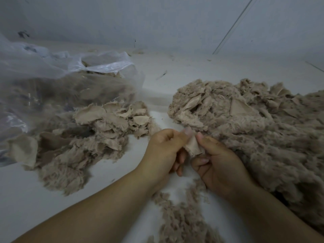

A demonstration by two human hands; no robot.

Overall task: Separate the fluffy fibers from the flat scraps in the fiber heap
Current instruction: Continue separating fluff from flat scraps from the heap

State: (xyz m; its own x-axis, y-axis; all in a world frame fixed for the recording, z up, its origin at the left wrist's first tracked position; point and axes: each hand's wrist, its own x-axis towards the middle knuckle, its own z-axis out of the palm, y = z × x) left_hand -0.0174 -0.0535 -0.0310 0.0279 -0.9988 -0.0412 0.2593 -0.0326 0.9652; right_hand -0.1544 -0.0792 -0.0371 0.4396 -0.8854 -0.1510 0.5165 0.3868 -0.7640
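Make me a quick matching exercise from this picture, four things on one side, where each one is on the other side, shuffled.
Things:
1. plastic bag
2. big fiber heap
3. small scrap
4. loose fluff trail

Places:
A. pinched between both hands
B. far left
C. on the surface between the forearms
D. right of the hands

Pairs: 1-B, 2-D, 3-A, 4-C

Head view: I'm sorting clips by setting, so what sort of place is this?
Probably a bare workroom for sorting textile waste, worked on the floor. The signs: a big fiber heap on a pale floor, a clear plastic bag stuffed with similar material, and plain grey walls.
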